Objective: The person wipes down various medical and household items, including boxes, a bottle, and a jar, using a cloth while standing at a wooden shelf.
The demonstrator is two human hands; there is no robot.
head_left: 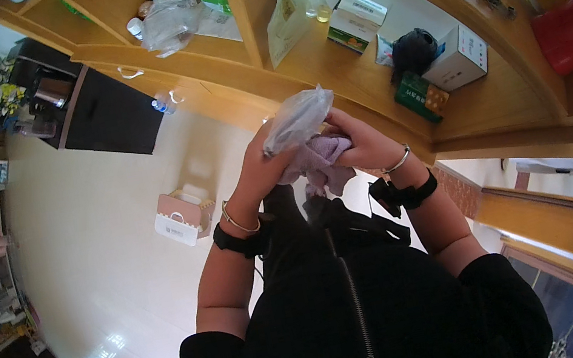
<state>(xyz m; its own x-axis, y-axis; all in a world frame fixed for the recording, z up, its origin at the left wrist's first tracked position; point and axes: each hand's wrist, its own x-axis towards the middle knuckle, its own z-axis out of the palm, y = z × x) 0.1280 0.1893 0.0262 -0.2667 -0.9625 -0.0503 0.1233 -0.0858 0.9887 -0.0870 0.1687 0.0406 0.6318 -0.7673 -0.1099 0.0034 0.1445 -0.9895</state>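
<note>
Holding a clear plastic bag [300, 117], the curled left hand [260, 160] could drop it if its grip slackens — the right hand [368, 140] pinches a lilac cloth [322, 163].

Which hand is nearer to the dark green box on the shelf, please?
Right. In the picture, the right hand, on the purple cloth, is left of and below the dark green box; the left hand is farther left.

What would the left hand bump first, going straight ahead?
Past the crumpled clear plastic bag it holds, the left hand probably meets the long golden wooden shelf edge; depth is unclear.
</note>
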